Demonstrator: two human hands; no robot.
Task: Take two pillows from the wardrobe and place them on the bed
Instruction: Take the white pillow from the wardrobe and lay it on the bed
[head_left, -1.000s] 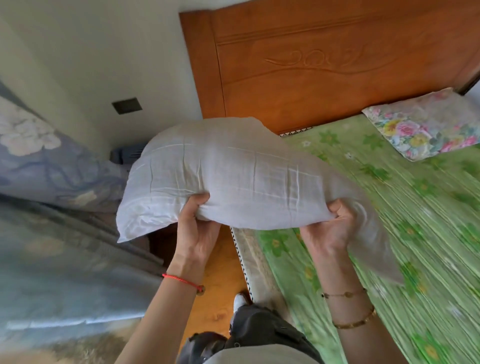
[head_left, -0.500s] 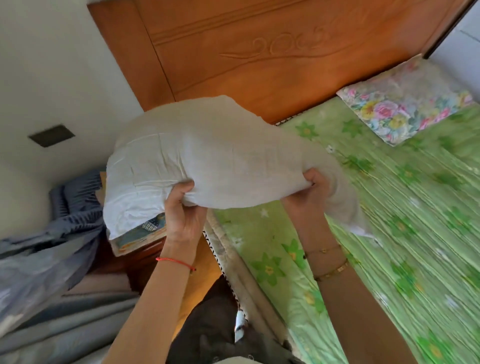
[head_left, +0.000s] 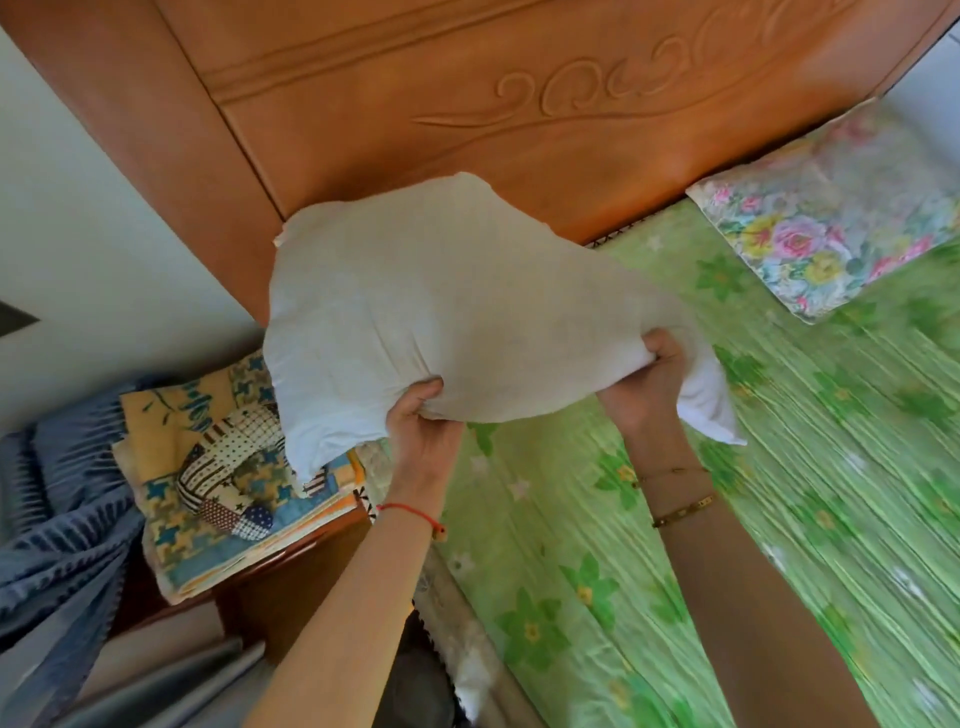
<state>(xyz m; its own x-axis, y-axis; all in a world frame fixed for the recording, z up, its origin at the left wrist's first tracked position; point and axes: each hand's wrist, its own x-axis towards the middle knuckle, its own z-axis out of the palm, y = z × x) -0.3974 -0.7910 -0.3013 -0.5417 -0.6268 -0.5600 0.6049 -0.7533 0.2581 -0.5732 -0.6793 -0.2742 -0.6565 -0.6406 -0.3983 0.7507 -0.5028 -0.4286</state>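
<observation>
Orange carved wood fills the top as a headboard (head_left: 519, 104), with the bed (head_left: 779, 519) below it covered by a green flowered sheet. 1 white pillow (head_left: 441, 312) is held in the air over the bed's left edge, just before the headboard. 1 floral pillow (head_left: 831, 234) is laid at the bed's head, well right. Folded patterned cloths (head_left: 208, 493) are stacked left of the bed. The white pillow's lower edge is gripped by the left hand (head_left: 423, 431) and the right hand (head_left: 644, 384), fingers curled into fabric.
</observation>
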